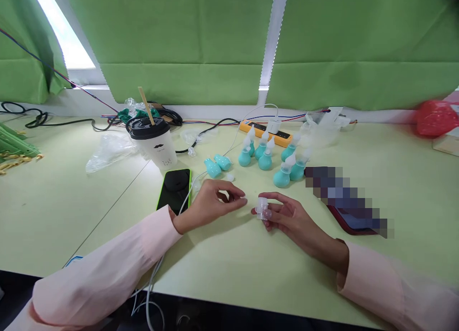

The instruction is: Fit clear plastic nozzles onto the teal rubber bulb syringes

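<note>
My right hand (287,218) holds a small clear plastic piece (262,208) between thumb and fingers, above the table. To its left, my left hand (218,199) is pinched at the fingertips; a tiny pale bit shows there, too small to make out. Beyond my hands stand several turquoise bulb-shaped bottles (265,160) with pointed whitish tops. Two turquoise pieces without such tops (213,168) lie nearer my left hand, and a small whitish piece (230,177) rests beside them.
A lidded paper cup (158,147) with a stick stands at the left behind a black phone (175,190) with a green edge. An orange power strip (244,126) lies at the back. Another phone (344,218) is at the right. A white cable passes under my left arm.
</note>
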Demonstrator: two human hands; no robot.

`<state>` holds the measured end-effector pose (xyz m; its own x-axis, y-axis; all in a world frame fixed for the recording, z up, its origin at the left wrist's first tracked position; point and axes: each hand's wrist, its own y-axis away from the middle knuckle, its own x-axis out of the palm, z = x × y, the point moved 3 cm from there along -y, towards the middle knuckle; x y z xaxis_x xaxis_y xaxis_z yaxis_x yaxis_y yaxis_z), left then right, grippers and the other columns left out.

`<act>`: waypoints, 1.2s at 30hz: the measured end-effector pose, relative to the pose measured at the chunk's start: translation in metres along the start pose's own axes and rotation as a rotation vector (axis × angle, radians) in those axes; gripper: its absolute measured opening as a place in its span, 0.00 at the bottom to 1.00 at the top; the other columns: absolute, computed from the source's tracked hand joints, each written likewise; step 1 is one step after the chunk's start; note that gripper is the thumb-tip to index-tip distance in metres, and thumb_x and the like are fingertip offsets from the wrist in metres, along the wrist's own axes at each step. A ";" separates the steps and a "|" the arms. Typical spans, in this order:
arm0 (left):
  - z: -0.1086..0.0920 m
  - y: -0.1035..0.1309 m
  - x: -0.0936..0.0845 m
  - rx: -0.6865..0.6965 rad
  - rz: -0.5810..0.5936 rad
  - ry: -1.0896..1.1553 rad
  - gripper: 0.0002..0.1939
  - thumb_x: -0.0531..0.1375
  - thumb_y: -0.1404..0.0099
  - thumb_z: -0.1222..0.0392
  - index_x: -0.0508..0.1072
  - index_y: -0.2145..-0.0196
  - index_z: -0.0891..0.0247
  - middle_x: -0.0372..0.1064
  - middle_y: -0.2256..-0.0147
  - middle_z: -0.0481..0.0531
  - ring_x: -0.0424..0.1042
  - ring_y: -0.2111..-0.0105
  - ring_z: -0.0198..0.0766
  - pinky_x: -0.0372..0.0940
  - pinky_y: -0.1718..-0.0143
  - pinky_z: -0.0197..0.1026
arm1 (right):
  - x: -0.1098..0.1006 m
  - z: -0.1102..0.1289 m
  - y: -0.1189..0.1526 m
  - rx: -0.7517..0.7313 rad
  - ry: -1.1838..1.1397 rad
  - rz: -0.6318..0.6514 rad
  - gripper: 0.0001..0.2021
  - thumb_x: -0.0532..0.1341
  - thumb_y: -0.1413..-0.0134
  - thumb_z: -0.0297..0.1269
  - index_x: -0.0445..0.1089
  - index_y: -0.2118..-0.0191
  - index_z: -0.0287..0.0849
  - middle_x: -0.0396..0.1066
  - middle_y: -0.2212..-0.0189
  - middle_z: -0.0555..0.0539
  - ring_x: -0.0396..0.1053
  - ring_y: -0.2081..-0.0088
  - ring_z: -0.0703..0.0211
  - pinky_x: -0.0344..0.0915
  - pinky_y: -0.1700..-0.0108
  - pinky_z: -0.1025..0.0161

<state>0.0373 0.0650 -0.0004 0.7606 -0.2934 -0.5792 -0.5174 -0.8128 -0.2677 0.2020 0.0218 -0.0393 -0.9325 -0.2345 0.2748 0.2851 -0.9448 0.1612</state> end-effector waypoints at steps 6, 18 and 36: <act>-0.011 0.013 0.016 0.085 0.041 0.144 0.08 0.58 0.46 0.61 0.73 0.70 0.68 0.70 0.75 0.52 0.65 0.77 0.30 0.62 0.78 0.32 | 0.002 -0.003 -0.001 -0.013 -0.003 0.069 0.16 0.63 0.59 0.34 0.61 0.61 0.41 0.68 0.77 0.51 0.63 0.77 0.66 0.62 0.73 0.64; -0.012 0.017 0.019 0.168 0.033 0.098 0.09 0.56 0.44 0.61 0.73 0.68 0.67 0.69 0.76 0.52 0.65 0.79 0.29 0.61 0.80 0.31 | 0.006 -0.002 0.000 0.021 -0.042 0.109 0.14 0.63 0.58 0.34 0.62 0.63 0.41 0.67 0.78 0.52 0.64 0.77 0.66 0.63 0.73 0.64; -0.017 0.032 0.029 0.670 0.066 -0.577 0.19 0.46 0.42 0.70 0.56 0.51 0.71 0.62 0.82 0.48 0.60 0.83 0.33 0.53 0.84 0.34 | 0.002 -0.005 0.000 0.032 -0.062 0.038 0.14 0.64 0.61 0.34 0.62 0.65 0.40 0.68 0.82 0.53 0.64 0.81 0.66 0.62 0.76 0.65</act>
<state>0.0494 0.0222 -0.0122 0.4979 0.1173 -0.8593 -0.8120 -0.2848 -0.5094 0.1990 0.0204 -0.0434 -0.9056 -0.2550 0.3390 0.3282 -0.9274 0.1793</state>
